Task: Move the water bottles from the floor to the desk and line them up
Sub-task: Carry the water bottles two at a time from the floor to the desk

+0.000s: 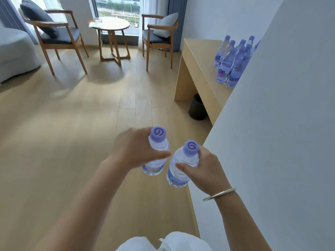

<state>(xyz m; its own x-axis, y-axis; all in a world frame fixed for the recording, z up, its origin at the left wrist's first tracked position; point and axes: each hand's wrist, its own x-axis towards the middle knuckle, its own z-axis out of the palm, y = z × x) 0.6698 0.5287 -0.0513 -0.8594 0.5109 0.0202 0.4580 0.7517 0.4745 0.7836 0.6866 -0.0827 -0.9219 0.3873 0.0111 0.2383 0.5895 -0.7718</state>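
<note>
A: Where the white wall [282,115] juts in front of the light wooden desk [197,57], how much of the cluster of clear plastic bottles with lilac caps [229,60] on the desk can you count?

B: Seven or so; the wall cuts off the right ones, and the labels read only in part.

A: And the hands?

B: Each is held over the pale wood plank floor [54,142], nearer than the desk. The left hand [137,151], blurred, is wrapped round one clear lilac-capped bottle [158,151]; the right hand [203,169], with a silver bangle [219,194], clasps the second bottle [181,165] below its neck.

A: Under the desk?

B: A black round bin [197,107], half hidden. Beyond the desk stand two wooden armchairs [157,38] and a round wooden side table [113,33] by the window [117,6].
</note>
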